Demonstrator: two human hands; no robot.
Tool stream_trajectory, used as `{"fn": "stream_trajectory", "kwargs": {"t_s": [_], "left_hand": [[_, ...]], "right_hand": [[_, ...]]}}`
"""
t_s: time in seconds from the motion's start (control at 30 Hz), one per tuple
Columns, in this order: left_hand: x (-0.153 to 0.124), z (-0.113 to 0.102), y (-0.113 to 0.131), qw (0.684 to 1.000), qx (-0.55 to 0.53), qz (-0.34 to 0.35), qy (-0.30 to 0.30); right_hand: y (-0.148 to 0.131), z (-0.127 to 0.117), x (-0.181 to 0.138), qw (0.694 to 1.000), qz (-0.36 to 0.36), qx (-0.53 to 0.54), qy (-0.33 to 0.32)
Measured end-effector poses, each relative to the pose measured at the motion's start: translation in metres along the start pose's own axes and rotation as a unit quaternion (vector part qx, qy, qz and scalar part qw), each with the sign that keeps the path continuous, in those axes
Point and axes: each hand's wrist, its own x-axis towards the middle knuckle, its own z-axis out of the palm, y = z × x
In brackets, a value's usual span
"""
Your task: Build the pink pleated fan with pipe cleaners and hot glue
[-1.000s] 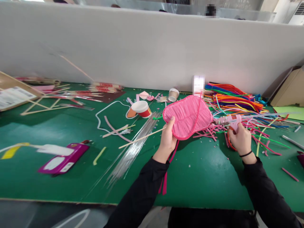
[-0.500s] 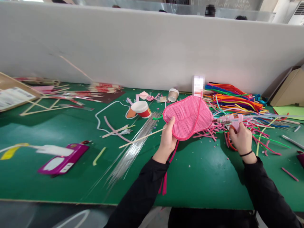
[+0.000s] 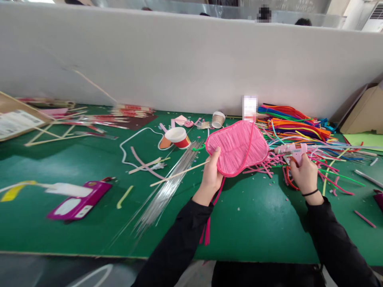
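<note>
My left hand (image 3: 211, 174) grips the lower left edge of a pink leaf-shaped piece (image 3: 237, 146) made of pipe cleaners, held tilted above the green table (image 3: 257, 223). Pink stems (image 3: 209, 223) trail down from it past my wrist. My right hand (image 3: 303, 174) is closed on the handle of a small pink glue gun (image 3: 289, 149), whose nozzle points left toward the leaf's right edge. A thin wooden stick (image 3: 179, 173) lies just left of my left hand.
A heap of coloured pipe cleaners (image 3: 299, 127) covers the table at the right. Paper cups (image 3: 178, 136) and a white cord (image 3: 134, 143) lie left of centre, with a bundle of thin wires (image 3: 167, 187), a magenta pack (image 3: 76, 203) and a cardboard box (image 3: 365, 113) at the far right.
The glue gun has shifted a little in my right hand, its nozzle edging toward the leaf. My left hand and the leaf have stayed almost still.
</note>
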Motion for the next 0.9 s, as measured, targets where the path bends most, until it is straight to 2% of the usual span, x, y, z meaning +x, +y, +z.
{"fn": "stream_trajectory", "kwargs": {"t_s": [0.9], "left_hand": [[-0.0011,0.0017,0.0000,1.000,-0.005,-0.010,0.014]], "right_hand": [[0.0002,0.0001,0.0021,1.000,0.013,0.015,0.000]]}}
